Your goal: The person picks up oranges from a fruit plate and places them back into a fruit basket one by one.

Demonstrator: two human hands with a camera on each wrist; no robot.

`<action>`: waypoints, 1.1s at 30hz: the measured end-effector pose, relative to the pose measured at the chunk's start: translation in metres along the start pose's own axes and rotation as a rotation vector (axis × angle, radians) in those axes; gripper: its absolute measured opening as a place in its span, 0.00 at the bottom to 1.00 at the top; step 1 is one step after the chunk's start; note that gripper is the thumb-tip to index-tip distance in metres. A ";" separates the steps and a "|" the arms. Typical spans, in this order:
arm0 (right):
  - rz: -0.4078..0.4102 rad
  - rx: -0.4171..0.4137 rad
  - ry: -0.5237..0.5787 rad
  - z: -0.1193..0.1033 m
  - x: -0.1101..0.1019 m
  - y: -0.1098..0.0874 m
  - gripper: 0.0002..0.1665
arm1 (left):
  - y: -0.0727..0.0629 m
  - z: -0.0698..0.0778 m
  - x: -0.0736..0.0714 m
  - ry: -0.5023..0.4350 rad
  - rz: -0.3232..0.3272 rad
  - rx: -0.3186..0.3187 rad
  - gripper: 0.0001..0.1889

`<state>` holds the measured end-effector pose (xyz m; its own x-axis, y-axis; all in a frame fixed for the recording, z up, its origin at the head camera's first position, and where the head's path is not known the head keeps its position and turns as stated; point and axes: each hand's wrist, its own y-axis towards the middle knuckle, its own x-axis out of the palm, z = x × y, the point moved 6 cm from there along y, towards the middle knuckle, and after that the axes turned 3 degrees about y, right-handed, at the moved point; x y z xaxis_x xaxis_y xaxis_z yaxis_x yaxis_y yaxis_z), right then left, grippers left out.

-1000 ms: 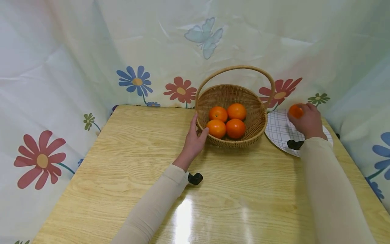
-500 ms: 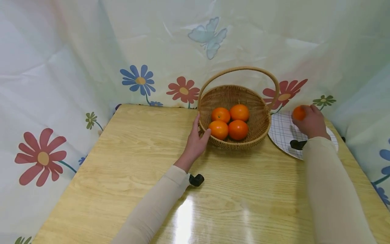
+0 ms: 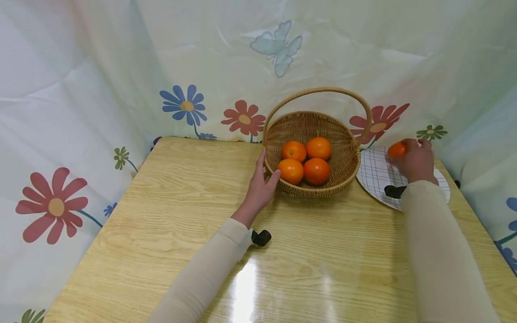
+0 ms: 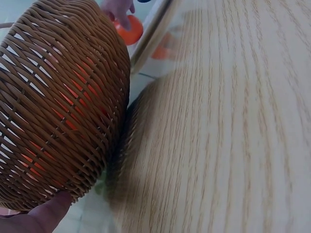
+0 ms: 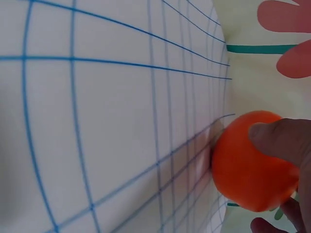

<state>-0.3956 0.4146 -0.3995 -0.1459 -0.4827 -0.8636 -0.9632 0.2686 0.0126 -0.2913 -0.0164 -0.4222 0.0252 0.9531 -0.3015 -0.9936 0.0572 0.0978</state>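
In the head view, my left hand (image 3: 260,186) grips the left side of a wicker basket (image 3: 308,192), thumb at the rim and fingers along the outer wall. Inside it lie several smooth oranges (image 3: 317,171). Over a white round plate (image 3: 373,175) with blue grid lines, my right hand (image 3: 416,163) holds another orange (image 3: 397,150) from its right side. Up close in the right wrist view, the thumb rests on this orange (image 5: 248,170), which sits at the plate's surface; one fingertip (image 5: 262,225) stands apart from it. The other fingers are mostly hidden.
The wooden table (image 3: 173,202) reaches to a flower-printed curtain (image 3: 214,54) at the back and sides. The basket's tall handle (image 3: 319,89) arches above its opening. The plate lies close to the table's right edge.
The right hand's fingers look slightly more spread around the orange, which has shifted little over the plate. My left hand stays on the basket. The head view has shifted slightly.
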 end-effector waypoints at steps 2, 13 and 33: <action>-0.002 -0.001 0.012 0.001 0.002 0.001 0.43 | 0.000 -0.001 0.000 -0.003 -0.003 -0.003 0.39; 0.035 0.026 0.050 0.010 0.001 -0.011 0.44 | -0.002 0.001 0.002 0.001 -0.016 0.007 0.38; 0.110 -0.107 0.119 -0.014 -0.018 -0.054 0.41 | -0.002 0.002 0.002 -0.004 -0.004 0.023 0.38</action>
<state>-0.3440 0.3965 -0.3776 -0.2710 -0.5520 -0.7886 -0.9576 0.2378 0.1626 -0.2895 -0.0138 -0.4214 0.0295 0.9539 -0.2986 -0.9906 0.0677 0.1184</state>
